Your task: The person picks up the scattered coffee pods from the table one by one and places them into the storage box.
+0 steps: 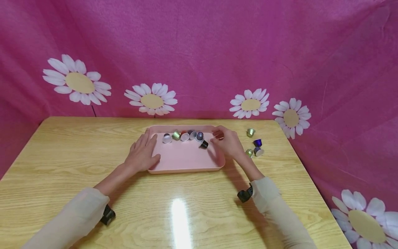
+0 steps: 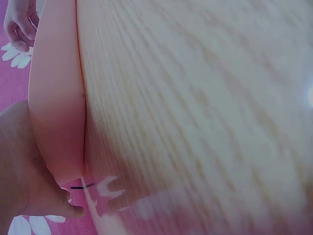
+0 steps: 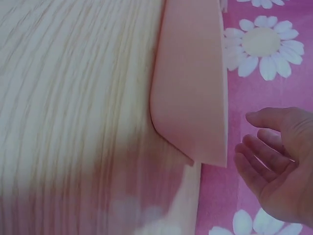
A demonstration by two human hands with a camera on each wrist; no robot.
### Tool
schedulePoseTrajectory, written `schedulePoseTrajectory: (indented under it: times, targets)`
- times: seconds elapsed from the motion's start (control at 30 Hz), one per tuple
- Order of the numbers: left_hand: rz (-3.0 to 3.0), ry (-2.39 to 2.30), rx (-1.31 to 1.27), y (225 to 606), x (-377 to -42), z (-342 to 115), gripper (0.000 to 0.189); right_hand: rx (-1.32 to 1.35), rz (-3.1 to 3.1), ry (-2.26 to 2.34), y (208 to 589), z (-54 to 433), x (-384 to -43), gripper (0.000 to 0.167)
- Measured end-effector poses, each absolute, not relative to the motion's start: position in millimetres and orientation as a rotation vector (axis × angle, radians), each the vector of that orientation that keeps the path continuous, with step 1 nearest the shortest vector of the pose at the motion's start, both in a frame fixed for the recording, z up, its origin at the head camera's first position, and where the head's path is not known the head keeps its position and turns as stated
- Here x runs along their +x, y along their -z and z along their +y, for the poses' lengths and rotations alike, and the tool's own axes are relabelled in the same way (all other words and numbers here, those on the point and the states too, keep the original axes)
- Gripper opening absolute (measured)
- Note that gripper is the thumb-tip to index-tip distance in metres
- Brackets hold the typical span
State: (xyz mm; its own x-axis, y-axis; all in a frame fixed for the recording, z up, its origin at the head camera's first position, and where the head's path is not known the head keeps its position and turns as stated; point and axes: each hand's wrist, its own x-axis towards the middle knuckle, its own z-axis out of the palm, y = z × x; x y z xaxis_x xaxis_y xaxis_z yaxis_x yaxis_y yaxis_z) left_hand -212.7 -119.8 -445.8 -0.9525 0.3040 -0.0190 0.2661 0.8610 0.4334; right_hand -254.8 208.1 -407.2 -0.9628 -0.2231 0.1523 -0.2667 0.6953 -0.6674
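Note:
A pink tray (image 1: 183,159) stands on the table, with several coffee capsules lying along its far side. Among them are a green capsule (image 1: 176,135), a black capsule (image 1: 204,144) nearest my right hand, and a capsule (image 1: 167,138) with its pale lid showing. My left hand (image 1: 141,152) rests over the tray's left edge, fingers straight and thumb spread toward the inside. Above the tray's right end hangs my right hand (image 1: 228,141), its fingers loosely bent. The right wrist view shows nothing between that hand's (image 3: 276,164) thumb and fingers.
Right of the tray, several capsules lie on the wooden table (image 1: 93,145): a pale green one (image 1: 250,132), a blue one (image 1: 257,142), a purple one (image 1: 258,151) and a gold-green one (image 1: 249,152) partly behind my right wrist. A flowered magenta cloth (image 1: 199,62) hangs behind.

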Motion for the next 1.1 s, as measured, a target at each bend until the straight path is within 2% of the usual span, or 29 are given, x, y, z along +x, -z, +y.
schedulePoseTrajectory:
  times: [0.23, 0.7, 1.1]
  targets:
    - [2.939, -0.684, 0.447, 447, -213, -120, 0.077, 0.382, -2.808, -1.204, 401, 231, -249, 0.026]
    - [2.946, -0.699, 0.469, 448, -211, -120, 0.077, 0.249, -2.798, -1.182, 401, 292, -226, 0.046]
    - [2.936, -0.701, 0.458, 448, -213, -120, 0.078, 0.125, -2.847, -1.136, 413, 322, -212, 0.042]
